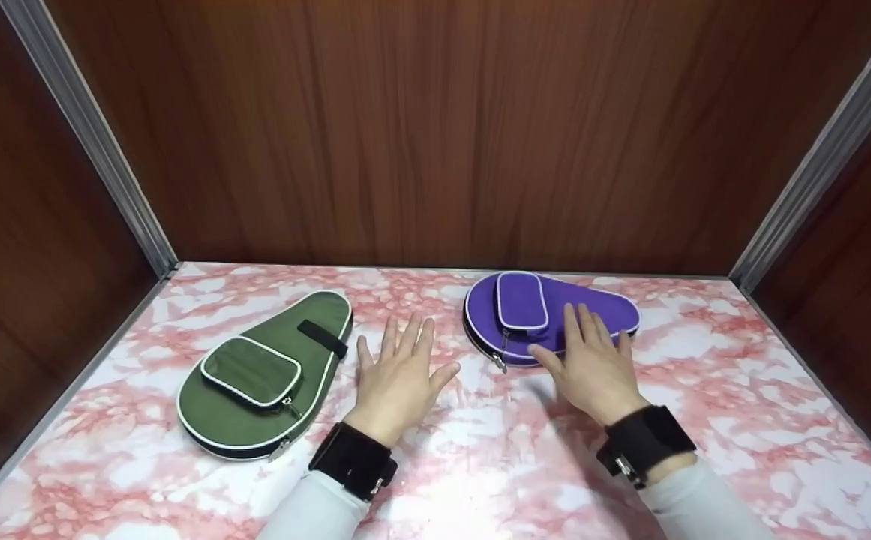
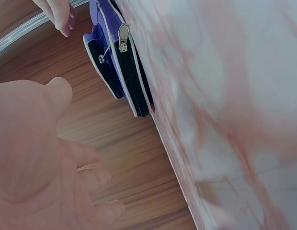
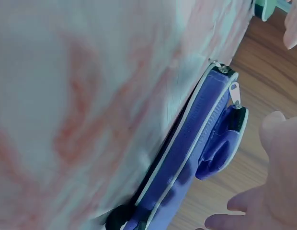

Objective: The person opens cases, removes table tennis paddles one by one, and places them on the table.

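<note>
A green table tennis bat case (image 1: pixel 281 334) with white piping, a zipped pocket and a black strap lies at the left, its narrow end pointing away. My left hand (image 1: pixel 397 382) is just right of it, palm down with fingers spread, holding nothing. Farther right lies a purple bat case (image 1: pixel 561 296), its narrow end to the right and its zipped pocket on top. Over that case's near edge my right hand (image 1: pixel 593 367) reaches with fingers extended, hiding part of it. In the right wrist view, a gap shows between the thumb and the purple case (image 3: pixel 187 139).
Both cases lie on a tabletop (image 1: pixel 465 465) with a red and white marbled pattern. Brown wood-grain panels (image 1: pixel 435 135) enclose the back and sides, joined by grey metal corner posts (image 1: pixel 90 135). Each wrist wears a black band (image 1: pixel 352 459).
</note>
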{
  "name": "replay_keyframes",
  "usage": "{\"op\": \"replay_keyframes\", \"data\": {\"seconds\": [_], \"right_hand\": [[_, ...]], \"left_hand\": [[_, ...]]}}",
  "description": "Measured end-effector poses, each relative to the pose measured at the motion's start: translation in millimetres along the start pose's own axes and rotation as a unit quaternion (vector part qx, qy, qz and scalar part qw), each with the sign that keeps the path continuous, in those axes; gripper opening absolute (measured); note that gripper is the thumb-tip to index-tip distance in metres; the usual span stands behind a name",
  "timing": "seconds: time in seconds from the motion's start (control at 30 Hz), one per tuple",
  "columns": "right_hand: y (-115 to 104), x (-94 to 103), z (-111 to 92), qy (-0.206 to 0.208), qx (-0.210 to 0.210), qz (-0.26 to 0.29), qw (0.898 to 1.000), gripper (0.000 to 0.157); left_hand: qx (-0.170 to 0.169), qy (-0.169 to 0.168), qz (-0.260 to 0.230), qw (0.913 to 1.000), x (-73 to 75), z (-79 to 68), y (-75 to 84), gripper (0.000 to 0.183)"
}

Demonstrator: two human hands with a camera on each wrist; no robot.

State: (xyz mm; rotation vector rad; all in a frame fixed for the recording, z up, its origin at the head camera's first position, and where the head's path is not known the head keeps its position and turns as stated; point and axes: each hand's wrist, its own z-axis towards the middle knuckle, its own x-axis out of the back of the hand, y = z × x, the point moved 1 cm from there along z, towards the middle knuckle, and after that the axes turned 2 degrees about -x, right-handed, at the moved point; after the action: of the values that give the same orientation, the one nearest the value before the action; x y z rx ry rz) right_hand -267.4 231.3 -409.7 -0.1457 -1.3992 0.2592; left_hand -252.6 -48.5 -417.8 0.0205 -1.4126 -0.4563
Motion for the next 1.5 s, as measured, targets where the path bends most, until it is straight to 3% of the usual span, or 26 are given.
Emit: {"op": "replay_keyframes", "data": {"seconds": [0.27,0.47,0.67,1.03,1.3,1.5], "right_hand": [[-14,-4.8,29,-0.020,-0.009,0.006,1.000,0.101],[-27,-16.8,47,-0.009,-0.018,0.015,1.000,0.106],[-38,-31.4,55,-0.007,-0.045,0.018,0.999,0.110],[-48,-34.5,68,0.014,-0.093,-0.023,0.995,0.105],[-40,-31.3,57,0.052,-0.034,-0.043,0.997,0.079],[-23,-23.1,43,0.030,0.050,-0.017,0.998,0.068]], "left_hand": [[-0.002,-0.003,-0.003,1.0000,-0.1,0.5,1.3,0.081],[-0.002,-0.003,-0.002,1.0000,0.9,0.6,0.1,0.081],[-0.004,0.005,-0.001,1.0000,1.0,-2.3,-1.1,0.081],[-0.008,0.023,0.005,0.9997,5.4,1.2,0.6,0.080],[-0.015,0.019,0.010,0.9997,5.9,2.0,2.1,0.079],[-0.018,0.017,0.001,0.9997,6.4,-0.4,0.4,0.078]]}}
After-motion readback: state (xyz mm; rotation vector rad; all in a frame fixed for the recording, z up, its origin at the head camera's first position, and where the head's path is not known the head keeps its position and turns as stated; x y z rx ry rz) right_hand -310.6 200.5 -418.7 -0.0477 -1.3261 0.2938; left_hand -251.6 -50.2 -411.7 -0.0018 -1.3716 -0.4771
